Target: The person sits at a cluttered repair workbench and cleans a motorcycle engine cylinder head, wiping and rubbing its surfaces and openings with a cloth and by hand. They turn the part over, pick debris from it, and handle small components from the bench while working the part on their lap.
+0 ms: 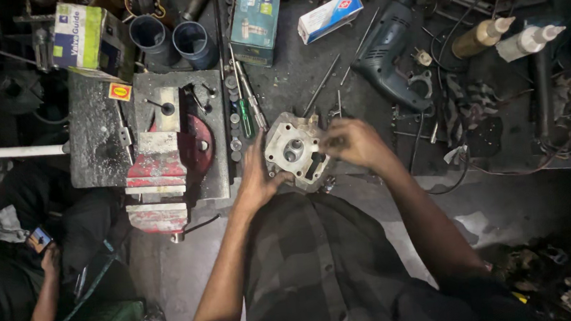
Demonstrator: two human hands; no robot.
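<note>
Here both hands — left (257,176), right (354,143) — grip a cylinder head (293,150) (grey metal).

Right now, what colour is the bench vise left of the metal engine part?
Red, worn and dusty, the bench vise shows in the head view.

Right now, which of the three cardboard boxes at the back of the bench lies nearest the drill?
The white and blue box, lying slanted just left of the drill. The teal box and the green and white box sit farther left.
</note>
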